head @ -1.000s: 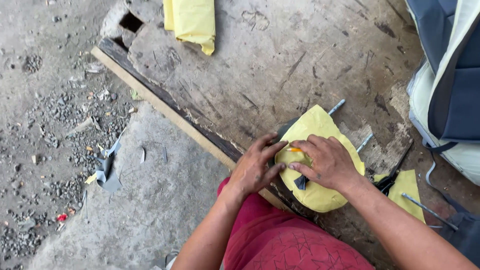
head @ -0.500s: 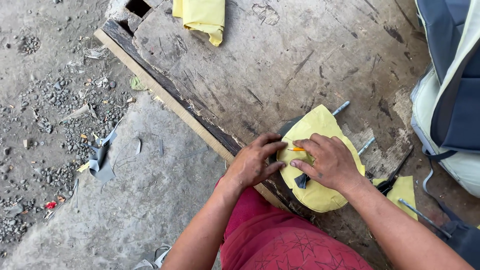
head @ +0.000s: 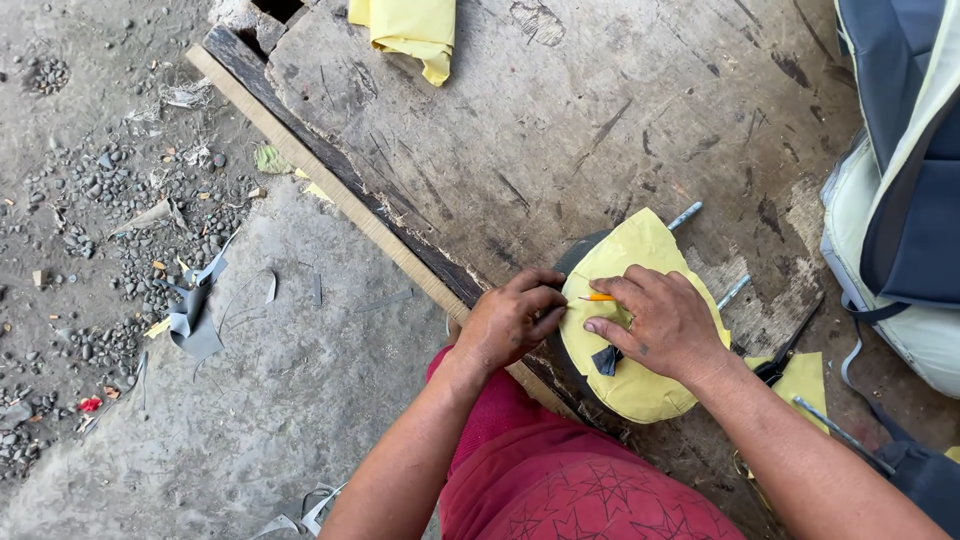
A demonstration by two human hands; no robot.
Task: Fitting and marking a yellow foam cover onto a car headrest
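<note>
Here, right hand seen curled, fingertips pinching orange pencil, palm pressed flat on yellow pattern piece. Left hand half closed, fingers hooked over pattern's left edge, nothing gripped. Pattern laid over dark material, at near edge of worn wooden board. Judged step: outline being traced. Pattern best kept pinned, pencil tip kept tight to edge. Beside pattern, right: metal tools. Far from pattern, top: folded yellow sheet. Left of board: grey offcuts on ground.
</note>
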